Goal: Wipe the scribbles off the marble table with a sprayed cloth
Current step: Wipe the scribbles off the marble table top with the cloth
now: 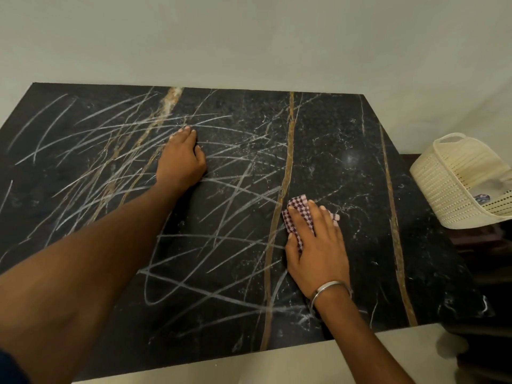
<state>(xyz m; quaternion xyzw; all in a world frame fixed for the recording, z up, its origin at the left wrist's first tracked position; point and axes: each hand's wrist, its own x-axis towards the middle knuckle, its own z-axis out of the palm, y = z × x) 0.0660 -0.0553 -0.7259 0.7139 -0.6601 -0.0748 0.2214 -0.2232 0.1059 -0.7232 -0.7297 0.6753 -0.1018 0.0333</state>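
Nearest the camera, the right hand, a plain metal bangle on its wrist, lies palm-down with fingers spread flat on a small purple-and-white checked cloth, pressing it against the black marble table rather than pinching it; only the cloth's far edge and corners show past the fingertips. The cloth sits just right of a long brown vein that runs from the near edge to the far one. What matters for the next stroke is direction: almost all of the pale chalk-like scribbles lie to the left of the cloth, criss-crossing the middle and left of the slab, while the marble to its right looks nearly free of marks, so the wipe probably has to travel leftward across the vein. Farther out, the left hand rests on the table among those scribbles, fingers loosely curled and holding nothing, apparently bracing. Beyond the table's right edge stands a cream perforated plastic basket against the pale wall
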